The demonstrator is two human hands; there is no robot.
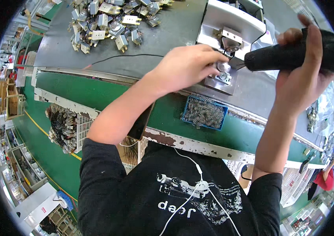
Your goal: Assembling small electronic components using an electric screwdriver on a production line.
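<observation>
My left hand (190,67) reaches over the bench with its fingertips closed on a small round metal part (224,67). That part sits at a metal fixture block (224,84), in front of a white and silver bench machine (230,19). In my right hand (302,74) is a black electric screwdriver (279,57), lying nearly level with its thin bit pointing left toward the part. The tip comes close to the fixture; whether it touches anything I cannot tell. My left fingers partly cover the part.
Several metal assemblies with grey boxes (104,21) are heaped at the far left of the grey bench (147,47). A thin black cable (127,56) crosses it. A blue tray of springs (204,112) stands on the green ledge. Plastic bags and parts (324,106) lie at the right.
</observation>
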